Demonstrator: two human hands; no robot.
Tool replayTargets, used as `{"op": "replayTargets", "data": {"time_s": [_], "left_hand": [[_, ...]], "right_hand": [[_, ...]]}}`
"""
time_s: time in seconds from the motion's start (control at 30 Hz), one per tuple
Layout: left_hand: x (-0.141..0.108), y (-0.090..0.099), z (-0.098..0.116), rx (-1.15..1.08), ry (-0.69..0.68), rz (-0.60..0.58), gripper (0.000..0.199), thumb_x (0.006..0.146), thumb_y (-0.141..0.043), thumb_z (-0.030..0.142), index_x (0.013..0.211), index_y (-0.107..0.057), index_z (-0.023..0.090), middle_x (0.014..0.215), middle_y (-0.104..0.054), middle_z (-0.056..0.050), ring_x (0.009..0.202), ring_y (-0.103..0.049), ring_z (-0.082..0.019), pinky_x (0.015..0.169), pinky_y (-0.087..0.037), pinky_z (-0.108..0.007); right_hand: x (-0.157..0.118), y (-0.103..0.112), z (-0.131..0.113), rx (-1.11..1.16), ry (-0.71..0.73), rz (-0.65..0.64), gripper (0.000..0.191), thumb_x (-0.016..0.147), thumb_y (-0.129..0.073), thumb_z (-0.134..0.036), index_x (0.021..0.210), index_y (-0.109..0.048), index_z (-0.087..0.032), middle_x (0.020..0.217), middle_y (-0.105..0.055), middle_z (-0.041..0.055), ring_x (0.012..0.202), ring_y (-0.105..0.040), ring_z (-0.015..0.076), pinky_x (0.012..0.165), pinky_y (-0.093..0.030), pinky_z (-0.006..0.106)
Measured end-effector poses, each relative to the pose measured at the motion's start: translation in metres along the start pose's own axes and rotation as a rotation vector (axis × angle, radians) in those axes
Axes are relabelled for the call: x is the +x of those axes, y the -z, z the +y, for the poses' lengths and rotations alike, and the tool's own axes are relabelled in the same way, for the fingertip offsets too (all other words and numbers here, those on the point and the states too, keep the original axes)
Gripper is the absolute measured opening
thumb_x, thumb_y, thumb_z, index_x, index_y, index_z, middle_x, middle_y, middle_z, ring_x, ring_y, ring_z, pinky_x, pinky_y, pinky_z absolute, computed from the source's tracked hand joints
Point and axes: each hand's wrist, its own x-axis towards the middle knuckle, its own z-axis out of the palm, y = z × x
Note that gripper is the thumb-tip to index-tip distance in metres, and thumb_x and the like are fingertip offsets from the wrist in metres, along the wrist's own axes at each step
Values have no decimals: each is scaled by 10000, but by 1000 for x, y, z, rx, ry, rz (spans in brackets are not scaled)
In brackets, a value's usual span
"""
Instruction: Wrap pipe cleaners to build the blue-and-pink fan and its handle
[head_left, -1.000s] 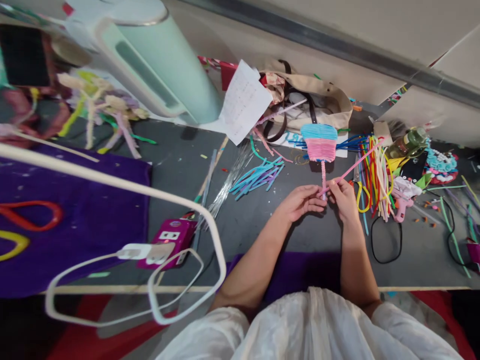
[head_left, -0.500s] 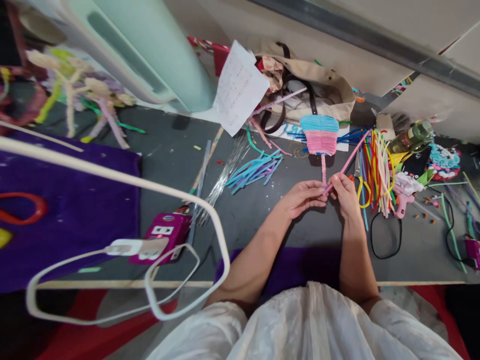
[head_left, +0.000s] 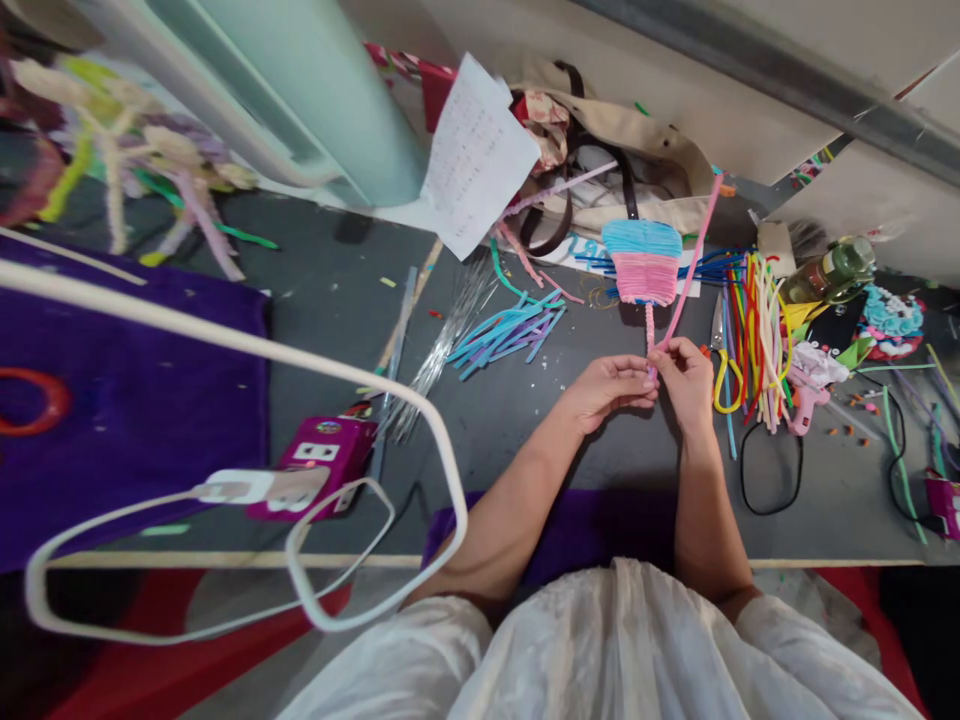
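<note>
My left hand (head_left: 611, 393) pinches the lower end of a wrapped pink stem, which rises to a blue-and-pink flower-like head (head_left: 643, 265) made of pipe cleaners. In my right hand (head_left: 684, 375), closed beside the left, is a loose pink pipe cleaner (head_left: 693, 270) that meets the stem at my fingertips. Its free length points up past the right side of the head. My fingers hide the exact point where the two join.
Blue and purple pipe cleaner pieces (head_left: 510, 332) lie left of my hands. Scissors (head_left: 726, 380), a multicoloured pipe cleaner bundle (head_left: 761, 345), a pink glue gun (head_left: 807, 400) and a glass jar (head_left: 832, 270) sit to the right. A white cable loops over a purple power strip (head_left: 322, 455).
The loose pink pipe cleaner has swung from a slant to the right to a steeper, nearly upright angle. My right hand has turned slightly and moved up; both hands keep their hold.
</note>
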Motion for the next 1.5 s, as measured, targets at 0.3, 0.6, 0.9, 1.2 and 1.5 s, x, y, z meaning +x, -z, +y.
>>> {"op": "replayTargets", "data": {"time_s": [0.3, 0.6, 0.9, 1.2, 1.5], "left_hand": [[-2, -2, 1, 9, -15, 15, 375, 564, -860, 172, 872, -658, 97, 732, -677, -36, 662, -681, -150, 674, -578, -297], [-2, -5, 1, 35, -29, 31, 328, 590, -849, 203, 838, -667, 89, 721, -683, -48, 656, -677, -142, 666, -581, -277], [1, -4, -4, 8, -41, 75, 319, 603, -836, 161, 863, -663, 95, 696, -677, -36, 630, -677, -143, 655, -583, -286], [3, -2, -4, -42, -3, 70, 356, 585, -842, 128, 878, -645, 86, 677, -685, -41, 623, -684, -155, 652, -587, -294], [3, -5, -3, -70, 16, 81, 322, 607, -812, 90, 866, -622, 89, 654, -680, -26, 593, -683, -146, 617, -594, -262]], "right_hand": [[1, -4, 1, 14, 8, 25, 156, 757, -665, -350, 721, -597, -215, 632, -547, -36, 585, -484, 104, 536, -396, 224], [2, -4, 1, 24, -30, 18, 146, 740, -672, -349, 745, -608, -218, 632, -553, -34, 586, -485, 104, 522, -396, 222], [3, -4, 3, 4, 7, 28, 145, 754, -661, -339, 734, -601, -209, 654, -563, -30, 609, -505, 107, 564, -404, 231], [5, -4, 8, 4, 25, 35, 182, 773, -653, -384, 747, -603, -211, 663, -574, -29, 621, -505, 114, 585, -410, 238], [6, -5, 12, 22, 32, 58, 196, 767, -659, -384, 737, -602, -199, 665, -566, -34, 609, -490, 101, 588, -396, 236]]}}
